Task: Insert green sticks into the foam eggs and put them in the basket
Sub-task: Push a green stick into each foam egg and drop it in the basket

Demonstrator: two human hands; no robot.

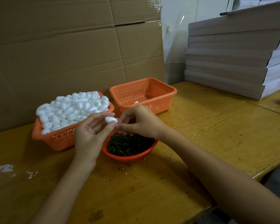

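My left hand holds a white foam egg between thumb and fingertips, above a round red bowl of green sticks. My right hand has its fingers curled and its fingertips pinched right against the egg's end; whatever it pinches is hidden. At the left, an orange basket is heaped with foam eggs. Behind the hands stands a second orange basket with one white egg visible in it.
The wooden table carries white foam crumbs at the left and dark specks near the bowl. A large cardboard sheet stands behind the baskets. Stacked flat grey boxes fill the back right.
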